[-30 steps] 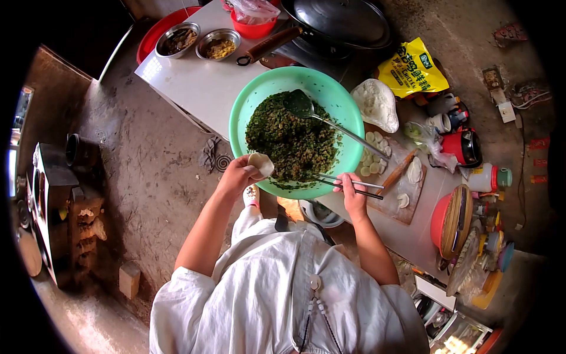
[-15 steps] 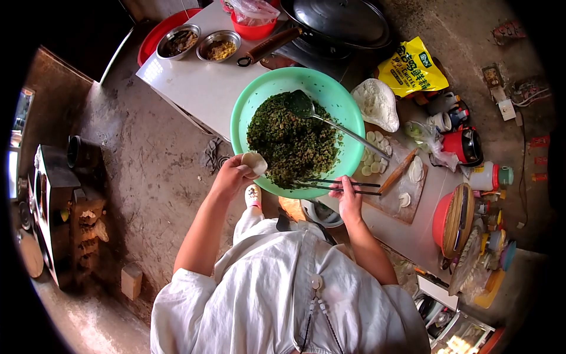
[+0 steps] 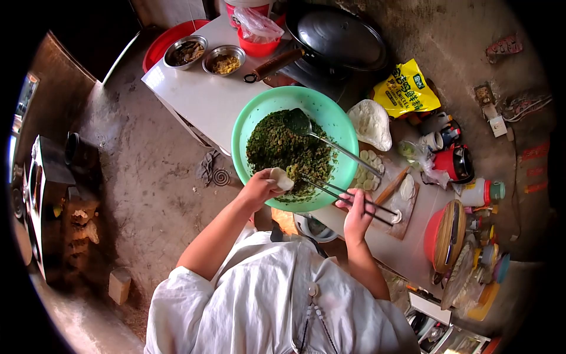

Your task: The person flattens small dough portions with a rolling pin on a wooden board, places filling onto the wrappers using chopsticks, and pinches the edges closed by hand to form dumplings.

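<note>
A round dough wrapper point(image 3: 282, 179) is pinched in my left hand point(image 3: 260, 190), over the near left rim of a green bowl point(image 3: 344, 118). Dark green chopped filling point(image 3: 277, 141) fills much of the bowl, and a metal ladle point(image 3: 345, 152) rests in it with the handle over the right rim. My right hand point(image 3: 356, 213) is closed on a pair of black chopsticks point(image 3: 377, 206). Their tips are in the filling's near edge, close beside the wrapper. Whether they grip any filling is too small to tell.
Right of the bowl lie a board point(image 3: 407, 221) with a rolling pin point(image 3: 394, 184) and several wrappers point(image 3: 370, 165), and a bag of flour point(image 3: 371, 125). Two metal dishes point(image 3: 224, 61) and a lidded wok point(image 3: 336, 38) stand behind. A yellow bag point(image 3: 407, 88) sits at the back right.
My left hand has moved right with the wrapper, now more upright and nearer the chopstick tips. The chopsticks have tilted, their rear ends lower. The whole view has shifted slightly.
</note>
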Demonstrator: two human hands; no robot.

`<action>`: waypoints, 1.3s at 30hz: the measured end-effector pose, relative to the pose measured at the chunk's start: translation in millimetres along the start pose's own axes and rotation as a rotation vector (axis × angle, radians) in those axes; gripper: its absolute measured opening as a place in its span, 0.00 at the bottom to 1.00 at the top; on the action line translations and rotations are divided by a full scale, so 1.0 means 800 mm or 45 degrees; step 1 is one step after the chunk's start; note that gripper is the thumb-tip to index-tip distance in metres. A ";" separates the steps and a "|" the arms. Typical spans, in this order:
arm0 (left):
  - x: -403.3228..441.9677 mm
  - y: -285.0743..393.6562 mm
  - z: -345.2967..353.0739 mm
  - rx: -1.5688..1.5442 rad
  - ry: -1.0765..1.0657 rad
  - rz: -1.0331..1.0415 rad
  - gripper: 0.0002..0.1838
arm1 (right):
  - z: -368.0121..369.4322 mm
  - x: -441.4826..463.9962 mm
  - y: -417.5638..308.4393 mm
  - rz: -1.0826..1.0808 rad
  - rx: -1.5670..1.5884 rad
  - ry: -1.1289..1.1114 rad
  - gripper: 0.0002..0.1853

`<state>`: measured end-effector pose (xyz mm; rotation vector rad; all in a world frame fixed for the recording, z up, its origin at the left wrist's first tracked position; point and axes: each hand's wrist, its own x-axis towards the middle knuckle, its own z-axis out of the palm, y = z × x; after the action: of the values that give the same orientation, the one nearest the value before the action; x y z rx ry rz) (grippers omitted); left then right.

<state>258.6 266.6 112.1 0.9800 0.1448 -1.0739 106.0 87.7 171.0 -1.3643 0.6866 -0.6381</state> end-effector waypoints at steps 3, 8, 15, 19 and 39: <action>-0.002 0.012 0.032 -0.210 -0.103 -0.044 0.23 | -0.006 -0.014 -0.006 -0.595 -0.441 -0.356 0.07; -0.001 0.021 0.044 -0.380 -0.108 -0.095 0.19 | -0.008 -0.024 -0.024 -1.303 -0.768 -0.695 0.08; 0.002 0.026 0.037 -0.546 -0.307 -0.175 0.14 | -0.015 -0.018 -0.054 -1.360 -0.826 -0.890 0.09; -0.001 0.031 0.035 -0.562 -0.380 -0.163 0.19 | -0.024 -0.018 -0.076 -1.202 -0.756 -0.701 0.04; -0.016 0.037 -0.016 -0.400 -0.338 -0.001 0.37 | -0.042 0.042 0.011 0.037 -0.220 -0.095 0.15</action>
<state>279.7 288.1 128.9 0.5503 0.0924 -1.1323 102.5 41.2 157.2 -1.5273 0.7125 -0.5109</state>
